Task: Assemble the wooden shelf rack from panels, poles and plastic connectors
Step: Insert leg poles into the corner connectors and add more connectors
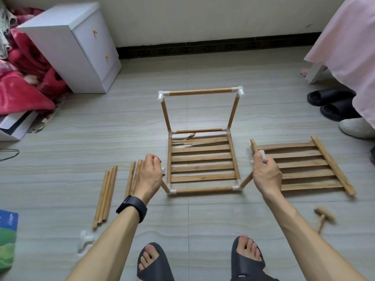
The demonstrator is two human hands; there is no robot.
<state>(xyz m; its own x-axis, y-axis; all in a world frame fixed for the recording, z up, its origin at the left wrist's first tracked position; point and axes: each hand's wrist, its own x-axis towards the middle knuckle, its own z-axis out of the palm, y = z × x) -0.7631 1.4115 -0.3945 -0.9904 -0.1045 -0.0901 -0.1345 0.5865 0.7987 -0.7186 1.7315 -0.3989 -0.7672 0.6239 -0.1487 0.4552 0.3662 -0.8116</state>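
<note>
Part-built rack (202,157) on floor, centre: left hand (151,175) clasps front-left connector (163,171), right hand (266,175) clasps front-right connector (263,156); spare panel (300,167) right, loose poles (104,197) left; blue-green packet (7,236), print unreadable.

Seen from above, a half-built wooden rack (203,159) stands on a tiled floor (203,220). The person's left hand (151,176) grips the white left connector (163,171) atop a near pole; the right hand (266,175) grips the right connector (262,156). A slatted panel (304,169) lies right, loose poles (105,196) left
</note>
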